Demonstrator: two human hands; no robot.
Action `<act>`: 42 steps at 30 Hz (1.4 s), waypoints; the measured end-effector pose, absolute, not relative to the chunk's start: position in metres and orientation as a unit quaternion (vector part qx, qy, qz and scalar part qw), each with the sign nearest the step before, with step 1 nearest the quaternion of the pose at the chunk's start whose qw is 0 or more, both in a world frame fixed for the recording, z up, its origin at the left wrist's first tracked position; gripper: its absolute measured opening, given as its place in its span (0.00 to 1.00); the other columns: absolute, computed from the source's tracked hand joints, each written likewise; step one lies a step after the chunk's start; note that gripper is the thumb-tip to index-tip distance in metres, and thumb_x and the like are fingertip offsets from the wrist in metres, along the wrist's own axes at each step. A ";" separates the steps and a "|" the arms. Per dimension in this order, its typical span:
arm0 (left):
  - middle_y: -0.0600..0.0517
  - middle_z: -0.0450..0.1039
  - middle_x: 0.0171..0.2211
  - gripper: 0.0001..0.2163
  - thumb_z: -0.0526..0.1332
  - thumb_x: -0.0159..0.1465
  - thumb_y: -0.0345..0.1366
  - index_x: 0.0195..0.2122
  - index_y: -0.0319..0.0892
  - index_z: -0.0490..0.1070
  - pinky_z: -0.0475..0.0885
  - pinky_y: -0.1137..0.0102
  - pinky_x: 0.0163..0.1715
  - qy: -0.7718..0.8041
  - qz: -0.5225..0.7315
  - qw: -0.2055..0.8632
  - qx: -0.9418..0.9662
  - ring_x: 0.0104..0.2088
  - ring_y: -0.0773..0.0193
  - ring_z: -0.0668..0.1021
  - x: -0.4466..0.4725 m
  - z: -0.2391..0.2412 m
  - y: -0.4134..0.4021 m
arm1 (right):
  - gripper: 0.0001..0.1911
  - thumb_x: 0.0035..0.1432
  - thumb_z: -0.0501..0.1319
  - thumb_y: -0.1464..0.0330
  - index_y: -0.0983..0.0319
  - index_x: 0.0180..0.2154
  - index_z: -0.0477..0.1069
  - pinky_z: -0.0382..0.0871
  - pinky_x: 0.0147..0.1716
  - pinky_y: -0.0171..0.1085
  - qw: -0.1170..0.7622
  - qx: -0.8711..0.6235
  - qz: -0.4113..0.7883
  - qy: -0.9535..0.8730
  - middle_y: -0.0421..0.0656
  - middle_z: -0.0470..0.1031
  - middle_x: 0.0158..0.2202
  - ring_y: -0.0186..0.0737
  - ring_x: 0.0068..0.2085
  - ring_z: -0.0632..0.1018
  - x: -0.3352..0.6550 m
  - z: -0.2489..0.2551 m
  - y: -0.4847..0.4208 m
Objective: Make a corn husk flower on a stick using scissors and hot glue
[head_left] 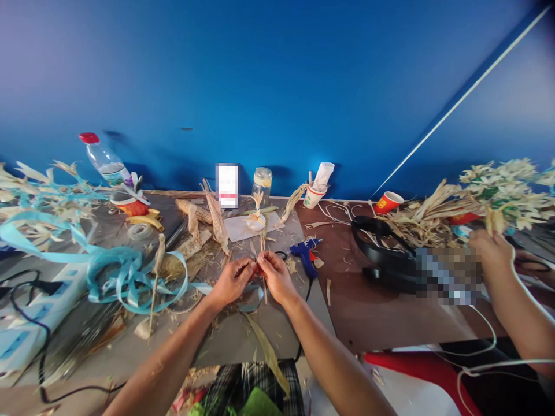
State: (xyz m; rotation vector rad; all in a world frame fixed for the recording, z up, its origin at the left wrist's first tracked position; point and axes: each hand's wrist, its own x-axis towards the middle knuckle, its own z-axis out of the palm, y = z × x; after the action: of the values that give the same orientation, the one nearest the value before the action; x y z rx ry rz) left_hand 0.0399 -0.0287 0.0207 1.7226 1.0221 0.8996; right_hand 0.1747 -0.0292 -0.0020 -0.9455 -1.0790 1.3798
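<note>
My left hand (pixel 234 279) and my right hand (pixel 276 276) meet fingertip to fingertip above the near part of the table, both closed in a pinch. Between them rises the pale stem of a dried corn-husk flower (pixel 256 218), its petals pointing up and away from me. The stem's lower end shows below my right fingers, which grip it. What my left fingertips pinch is hidden. A curl of light blue ribbon (pixel 255 300) lies just under the hands. A blue hot glue gun (pixel 306 257) rests to the right of my right hand.
Loose blue ribbon (pixel 115 277), a power strip (pixel 45 306) and a corn cob (pixel 195 210) lie to the left. Along the wall stand a bottle (pixel 108 164), a jar (pixel 262 186) and a paper cup (pixel 315 195). At right are a black headset-like object (pixel 381 254) and another person's hand (pixel 492 251).
</note>
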 end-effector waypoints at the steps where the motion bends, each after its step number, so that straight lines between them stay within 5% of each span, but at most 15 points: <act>1: 0.57 0.56 0.19 0.15 0.49 0.63 0.42 0.22 0.40 0.60 0.57 0.74 0.23 0.414 0.364 0.456 0.699 0.22 0.71 0.60 0.040 0.020 -0.029 | 0.12 0.51 0.59 0.58 0.61 0.27 0.63 0.63 0.24 0.31 0.550 -0.396 0.575 -0.458 0.37 0.65 0.23 0.30 0.23 0.65 0.175 0.000 -0.030; 6: 0.56 0.57 0.20 0.15 0.48 0.63 0.40 0.22 0.40 0.60 0.58 0.74 0.24 0.409 0.362 0.459 0.700 0.23 0.71 0.61 0.039 0.019 -0.028 | 0.10 0.49 0.60 0.62 0.61 0.26 0.64 0.63 0.23 0.31 0.567 -0.396 0.551 -0.467 0.41 0.71 0.38 0.28 0.23 0.66 0.176 0.007 -0.031; 18: 0.58 0.55 0.18 0.15 0.52 0.61 0.41 0.20 0.40 0.58 0.55 0.75 0.20 0.401 0.401 0.521 0.638 0.20 0.72 0.58 0.040 0.014 -0.028 | 0.13 0.53 0.57 0.58 0.59 0.36 0.69 0.63 0.25 0.35 0.597 -0.346 0.614 -0.384 0.41 0.69 0.31 0.32 0.24 0.67 0.184 0.003 -0.025; 25: 0.58 0.56 0.17 0.15 0.53 0.60 0.42 0.19 0.39 0.59 0.55 0.76 0.19 0.396 0.402 0.554 0.612 0.18 0.73 0.58 0.039 0.015 -0.026 | 0.16 0.44 0.67 0.65 0.60 0.38 0.74 0.61 0.27 0.32 0.545 -0.312 0.676 -0.385 0.38 0.70 0.29 0.30 0.26 0.68 0.180 -0.002 -0.027; 32: 0.58 0.57 0.18 0.16 0.52 0.61 0.44 0.22 0.39 0.61 0.55 0.75 0.20 0.385 0.361 0.556 0.642 0.19 0.73 0.59 0.037 0.012 -0.025 | 0.08 0.45 0.65 0.64 0.61 0.27 0.71 0.59 0.24 0.32 0.541 -0.362 0.627 -0.427 0.36 0.67 0.22 0.31 0.23 0.66 0.178 0.001 -0.027; 42: 0.57 0.54 0.19 0.15 0.51 0.62 0.39 0.20 0.40 0.56 0.56 0.75 0.23 0.439 0.366 0.428 0.700 0.22 0.71 0.59 0.037 0.014 -0.024 | 0.13 0.53 0.57 0.61 0.62 0.23 0.64 0.55 0.23 0.31 0.526 -0.492 0.413 -0.557 0.36 0.61 0.20 0.31 0.23 0.61 0.178 0.004 -0.029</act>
State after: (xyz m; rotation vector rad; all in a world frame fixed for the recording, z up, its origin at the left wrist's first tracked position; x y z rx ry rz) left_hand 0.0375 -0.0242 0.0143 1.7490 1.0962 0.9140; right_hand 0.1778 -0.0288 0.0038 -1.1775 -1.3329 0.9888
